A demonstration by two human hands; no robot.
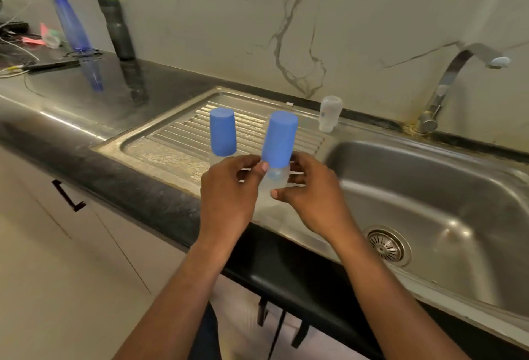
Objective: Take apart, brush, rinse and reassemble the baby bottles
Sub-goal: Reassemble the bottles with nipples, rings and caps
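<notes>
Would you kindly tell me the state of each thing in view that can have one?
Held bottle: blue cap on, tilted.
Left hand: pinches the held bottle near the cap's rim.
Right hand: grips its clear body.
Second bottle: capped, upright on the drainboard.
Clear bottle: uncapped, upside down by the sink.
Tap: no water running.
Black bottle: upright, green lid on.

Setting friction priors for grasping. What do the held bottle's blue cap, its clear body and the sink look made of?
The blue cap looks like opaque matte plastic: even colour, no glare. The bottle body is probably frosted translucent plastic; blue shows faintly through it. The sink looks like brushed stainless steel: soft streaky highlights, dull stains on its drainboard.
</notes>
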